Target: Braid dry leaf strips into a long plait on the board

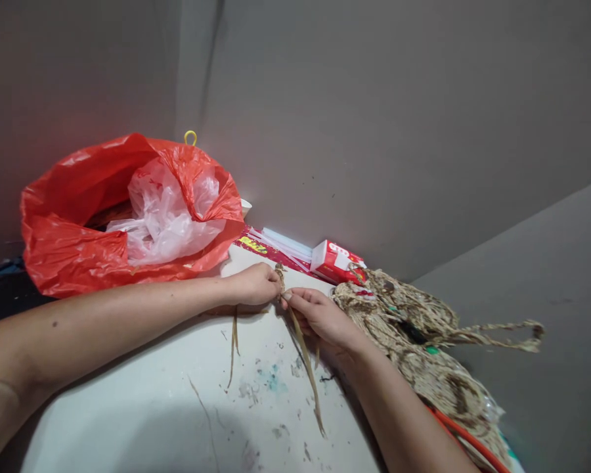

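Observation:
My left hand (260, 284) is closed, its fingers pinching a short braid of dried plant fibre (280, 273) whose tip sticks up past the fingers. From the right, my right hand (320, 316) meets it, thumb and fingers pinched on the lower part of the same braid. A long flat loose strand (306, 369) trails down from between the hands over the white tabletop (177, 407). Another thin strand (234, 351) hangs below my left wrist. The fingers hide most of the braid where the two hands meet.
A large red plastic bag (69, 263) with a clear crumpled bag (167, 223) inside stands at the back left. Behind my hands lie pale sticks (285, 244) and a red-and-white box (335, 261). A heap of braided cord (423, 368) fills the right side, near grey walls (374, 118).

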{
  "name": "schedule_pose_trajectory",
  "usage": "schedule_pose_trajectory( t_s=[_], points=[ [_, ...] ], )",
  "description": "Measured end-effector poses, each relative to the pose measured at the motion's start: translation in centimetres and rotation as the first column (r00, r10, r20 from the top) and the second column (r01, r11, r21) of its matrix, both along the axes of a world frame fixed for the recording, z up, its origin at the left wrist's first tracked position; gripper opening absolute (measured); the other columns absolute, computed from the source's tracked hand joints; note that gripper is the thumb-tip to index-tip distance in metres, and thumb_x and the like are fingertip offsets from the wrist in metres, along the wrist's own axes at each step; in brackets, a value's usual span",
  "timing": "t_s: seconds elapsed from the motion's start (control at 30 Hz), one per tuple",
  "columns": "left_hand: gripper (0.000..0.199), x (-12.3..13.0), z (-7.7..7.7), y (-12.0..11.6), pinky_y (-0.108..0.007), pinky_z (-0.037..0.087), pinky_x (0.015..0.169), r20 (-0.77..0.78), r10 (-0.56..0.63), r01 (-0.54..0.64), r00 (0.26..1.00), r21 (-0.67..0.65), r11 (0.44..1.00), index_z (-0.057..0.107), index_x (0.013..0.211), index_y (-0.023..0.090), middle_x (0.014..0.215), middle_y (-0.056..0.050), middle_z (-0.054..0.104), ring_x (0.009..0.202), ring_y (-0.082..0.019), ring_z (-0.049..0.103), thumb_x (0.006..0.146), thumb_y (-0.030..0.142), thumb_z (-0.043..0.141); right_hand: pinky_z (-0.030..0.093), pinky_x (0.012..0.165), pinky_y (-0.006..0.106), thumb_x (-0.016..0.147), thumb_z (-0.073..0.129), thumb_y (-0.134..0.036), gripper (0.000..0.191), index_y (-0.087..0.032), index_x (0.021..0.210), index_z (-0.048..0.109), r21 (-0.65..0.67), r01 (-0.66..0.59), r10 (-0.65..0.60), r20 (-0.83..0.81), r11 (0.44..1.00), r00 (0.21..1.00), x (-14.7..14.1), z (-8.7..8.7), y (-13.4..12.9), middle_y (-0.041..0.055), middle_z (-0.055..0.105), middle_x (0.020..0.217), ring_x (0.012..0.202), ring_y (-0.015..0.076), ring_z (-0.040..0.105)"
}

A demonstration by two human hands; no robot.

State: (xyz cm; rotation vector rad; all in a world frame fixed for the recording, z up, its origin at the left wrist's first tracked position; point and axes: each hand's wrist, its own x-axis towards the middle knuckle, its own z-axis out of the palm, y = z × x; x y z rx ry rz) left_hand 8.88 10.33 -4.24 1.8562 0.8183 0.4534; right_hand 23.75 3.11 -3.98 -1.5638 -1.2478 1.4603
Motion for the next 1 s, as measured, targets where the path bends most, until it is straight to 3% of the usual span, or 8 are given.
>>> schedule_pose_trajectory(
  t_s=[0.1,0.2,0.43,0.6,0.7,0.83,0.93,1.0],
  points=[
    [0.018,0.0,0.2,-0.1,-0.021,0.026,0.044,0.016,0.007,-0.006,1.0,-0.101,0.995,0.06,0.061,0.014,0.048,0.004,0.045,0.044,-0.007,0.035,0.073,0.018,0.046,0.012,0.039,0.021,0.075,0.052,-0.044,0.027,-0.018,0.068,0.051,0.057,-0.042,0.033,0.156,0.997,0.987,0.0,-0.1,0.1,-0.0102,0.026,0.044,0.039,0.0062,0.018],
    [0.017,0.0,0.3,-0.2,-0.022,0.017,0.038,-0.01,0.008,-0.01,1.0,-0.292,0.957,0.053,0.058,0.016,0.04,0.007,0.031,0.034,-0.006,0.023,0.073,0.022,0.047,0.024,0.045,0.022,0.078,0.046,-0.038,0.025,-0.018,0.065,0.052,0.207,-0.13,0.042,0.382,0.97,0.923,0.1,-0.1,0.2,-0.0053,0.038,0.051,0.046,0.0094,0.031],
    [0.017,-0.4,0.5,0.4,-0.021,0.008,0.037,0.085,-0.102,0.133,0.991,-0.619,0.774,0.048,0.061,0.016,0.044,0.008,0.027,0.033,-0.004,0.017,0.078,0.02,0.047,0.031,0.056,0.025,0.085,0.037,-0.03,0.027,-0.019,0.064,0.05,0.366,-0.334,-0.099,0.79,0.869,0.605,-0.5,0.0,-0.3,0.0016,0.054,0.059,0.057,0.0153,0.046],
    [0.018,-0.1,0.6,0.0,-0.021,0.009,0.036,0.043,-0.016,0.038,0.999,-0.578,0.815,0.052,0.06,0.015,0.039,0.008,0.026,0.032,-0.004,0.017,0.077,0.016,0.047,0.03,0.056,0.025,0.089,0.035,-0.03,0.027,-0.02,0.076,0.056,0.266,-0.397,-0.078,0.899,0.878,0.431,-0.5,0.4,-0.8,0.0056,0.062,0.066,0.058,0.0166,0.052],
    [0.019,0.2,0.6,-0.5,-0.021,0.01,0.036,-0.002,0.054,-0.048,0.999,-0.503,0.863,0.051,0.057,0.015,0.034,0.008,0.025,0.03,-0.004,0.017,0.075,0.015,0.05,0.03,0.056,0.025,0.088,0.036,-0.029,0.026,-0.02,0.074,0.056,0.254,-0.393,-0.069,0.901,0.884,0.429,-0.1,0.9,-1.0,0.0044,0.062,0.065,0.058,0.0157,0.052],
    [0.019,0.4,0.5,-0.8,-0.021,0.01,0.035,0.005,0.087,-0.077,0.996,-0.419,0.905,0.052,0.055,0.016,0.031,0.008,0.024,0.029,-0.005,0.017,0.075,0.017,0.051,0.03,0.052,0.023,0.086,0.038,-0.028,0.027,-0.02,0.062,0.048,0.308,-0.332,-0.093,0.842,0.892,0.531,0.1,1.4,-1.2,0.0005,0.054,0.057,0.055,0.0141,0.047],
    [0.02,0.4,0.4,-1.0,-0.022,0.011,0.034,0.026,0.102,-0.082,0.994,-0.422,0.903,0.05,0.055,0.016,0.031,0.008,0.024,0.029,-0.005,0.017,0.075,0.016,0.051,0.031,0.052,0.023,0.086,0.038,-0.027,0.028,-0.019,0.061,0.048,0.334,-0.318,-0.073,0.783,0.887,0.618,-0.7,1.2,-1.5,0.0002,0.055,0.056,0.055,0.0142,0.049],
    [0.023,0.3,0.3,-1.1,-0.021,0.011,0.034,0.045,0.113,-0.08,0.993,-0.458,0.886,0.044,0.052,0.017,0.032,0.008,0.025,0.03,-0.005,0.018,0.075,0.015,0.051,0.032,0.053,0.023,0.087,0.037,-0.026,0.027,-0.019,0.068,0.054,0.331,-0.34,-0.063,0.793,0.88,0.607,-1.4,0.8,-1.7,0.0024,0.061,0.063,0.059,0.0152,0.053]
  ],
)
